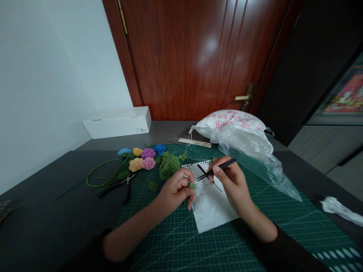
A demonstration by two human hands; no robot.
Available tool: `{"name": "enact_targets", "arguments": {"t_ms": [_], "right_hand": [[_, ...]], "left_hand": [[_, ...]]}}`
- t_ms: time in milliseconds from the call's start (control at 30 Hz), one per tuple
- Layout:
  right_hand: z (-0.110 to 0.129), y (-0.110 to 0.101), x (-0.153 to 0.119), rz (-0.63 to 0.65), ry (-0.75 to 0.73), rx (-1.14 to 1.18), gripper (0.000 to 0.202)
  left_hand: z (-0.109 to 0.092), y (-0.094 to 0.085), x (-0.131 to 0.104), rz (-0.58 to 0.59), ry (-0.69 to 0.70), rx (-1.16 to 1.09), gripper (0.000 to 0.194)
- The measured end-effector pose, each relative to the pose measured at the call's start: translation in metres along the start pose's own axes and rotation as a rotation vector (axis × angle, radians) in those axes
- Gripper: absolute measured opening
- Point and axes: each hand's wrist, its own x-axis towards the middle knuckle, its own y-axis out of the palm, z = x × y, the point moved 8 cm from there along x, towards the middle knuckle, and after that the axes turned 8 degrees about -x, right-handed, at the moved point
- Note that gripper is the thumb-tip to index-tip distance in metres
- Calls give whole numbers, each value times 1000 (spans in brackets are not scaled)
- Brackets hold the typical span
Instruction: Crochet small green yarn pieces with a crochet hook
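Note:
My left hand (pixel 177 190) pinches a small green crocheted piece (pixel 192 186) between thumb and fingers. Black tweezers (pixel 227 164) are gripped in my right hand (pixel 234 185), their two slightly parted tips pointing left toward the green piece, close to it. A tuft of white fluffy stuffing (pixel 199 189) shows just right of my left fingers. Beneath both hands lies a white notebook sheet (pixel 215 211) with writing on it. A thin dark tool (pixel 203 169), partly behind the tweezers, rests on the sheet; its kind is unclear.
Green yarn (pixel 169 166) sits left of the sheet on the green cutting mat (pixel 159 234). Crocheted flowers (pixel 148 163) and pliers (pixel 126 185) lie farther left. Behind are a white box (pixel 119 124), a ruler (pixel 194 142) and a large plastic bag of white material (pixel 238 128).

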Motion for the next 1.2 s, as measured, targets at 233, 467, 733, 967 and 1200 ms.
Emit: {"name": "enact_targets", "arguments": {"t_ms": [233,467,733,967,1200], "right_hand": [[2,3,-4,20,-67,-108,17],[-6,6,-2,42,-29,-41,17],[-4,12,1,127,-37,-17,21],[-3,14,-2,175,-70,-112,23],[-13,16,4,301,-1,-98,33]], "left_hand": [[-2,0,0,-7,5,21,26],[-3,3,-2,-1,-4,70,22],[3,1,-3,20,-36,117,27],[0,1,-4,28,-51,151,24],[1,5,-4,66,-59,156,15]]}}
